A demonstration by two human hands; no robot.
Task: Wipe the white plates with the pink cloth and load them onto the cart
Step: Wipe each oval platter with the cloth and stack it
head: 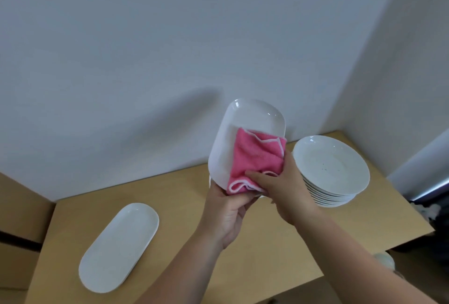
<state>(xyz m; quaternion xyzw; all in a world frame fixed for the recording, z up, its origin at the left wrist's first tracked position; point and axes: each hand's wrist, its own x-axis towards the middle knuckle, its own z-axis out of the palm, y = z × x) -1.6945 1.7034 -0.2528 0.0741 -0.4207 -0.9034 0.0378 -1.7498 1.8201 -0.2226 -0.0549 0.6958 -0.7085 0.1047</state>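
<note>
Pink cloth (255,160) is pressing against the tilted white plate (245,119) that my left hand (228,209) is gripping by its lower end, fingers curled round the rim, above the wooden table (170,206). My right hand (284,187) is pinching the cloth between thumb and fingers. 1 oval plate (119,248) is lying to the left and a stack of round plates (332,165) is sitting to the right.

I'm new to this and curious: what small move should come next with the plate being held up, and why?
Probably sliding the pink cloth up over the top of the held plate. The right hand holds the cloth against only the lower part of its face, the upper part is bare, and the left hand grips the bottom edge.
</note>
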